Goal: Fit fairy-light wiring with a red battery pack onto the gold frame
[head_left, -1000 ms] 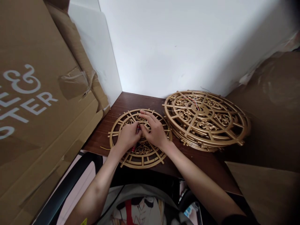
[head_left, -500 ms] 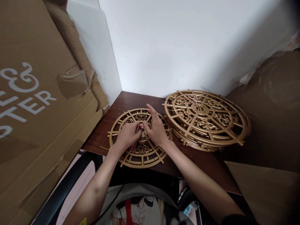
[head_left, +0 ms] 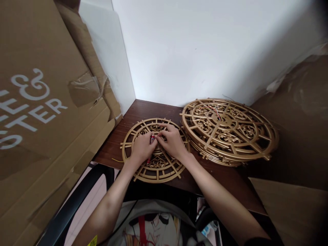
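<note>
A round gold openwork frame (head_left: 156, 176) with scrollwork lies flat on the brown table. Over its middle, my left hand (head_left: 144, 147) is closed around a slim red object (head_left: 152, 138) with pale markings. Part of this object shows again below the palm; its kind is not clear. My right hand (head_left: 173, 140) meets the left thumb at the frame's centre. Its thumb and forefinger pinch together there, and whatever is between them is too small to make out. The other right fingers are bent above the frame.
A stack of similar gold frames (head_left: 228, 135) stands close on the right, with thin wires on top. The brown table (head_left: 146, 108) meets a white wall (head_left: 194, 61). Cardboard boxes (head_left: 33, 136) rise at the left, and more cardboard (head_left: 294, 201) is at right.
The right forefinger, raised and spread before, has bent down, and the right fingertips have closed toward the left thumb. The left hand keeps its hold on the red object. The view has shifted slightly.
</note>
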The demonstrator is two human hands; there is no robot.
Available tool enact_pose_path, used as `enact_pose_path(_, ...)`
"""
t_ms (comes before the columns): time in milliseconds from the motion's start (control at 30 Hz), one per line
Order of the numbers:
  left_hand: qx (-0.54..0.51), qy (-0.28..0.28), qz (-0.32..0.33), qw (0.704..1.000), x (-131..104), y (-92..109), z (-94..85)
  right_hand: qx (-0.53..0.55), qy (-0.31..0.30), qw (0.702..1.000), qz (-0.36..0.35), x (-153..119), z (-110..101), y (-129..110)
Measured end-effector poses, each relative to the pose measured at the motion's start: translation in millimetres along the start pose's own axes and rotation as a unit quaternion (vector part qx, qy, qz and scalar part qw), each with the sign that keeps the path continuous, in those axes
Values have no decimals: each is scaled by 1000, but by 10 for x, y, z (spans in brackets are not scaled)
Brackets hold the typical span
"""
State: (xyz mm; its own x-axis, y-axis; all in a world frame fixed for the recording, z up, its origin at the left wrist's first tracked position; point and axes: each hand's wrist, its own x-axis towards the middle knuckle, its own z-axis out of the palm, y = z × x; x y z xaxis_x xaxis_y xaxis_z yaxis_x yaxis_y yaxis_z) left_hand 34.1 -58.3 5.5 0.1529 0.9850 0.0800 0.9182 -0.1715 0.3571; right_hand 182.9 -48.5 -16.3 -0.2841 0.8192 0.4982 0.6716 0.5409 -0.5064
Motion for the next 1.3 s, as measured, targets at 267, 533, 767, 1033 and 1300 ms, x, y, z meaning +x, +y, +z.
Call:
enact_pose_path(267, -29, 13, -5, 999, -3, -33, 36, -17, -18, 1000, 16, -7, -5, -6)
enact_pose_path(533, -67, 24, -8, 997, -16, -54, 40, -24, -14, 999, 25, -7, -9, -2)
enact_pose_path(767, -106, 15, 17, 994, -15, -93, 26, -45, -19, 999, 20, -2, -15, -37)
enact_pose_path(1033, -177, 22, 29, 983, -14, -186, 94, -21, -39, 999, 26, 11, -34, -10)
enact_pose_path(1300, -195, 21, 34, 980, -32, -190, 100, 34, -18, 999, 36, 19, -27, 35)
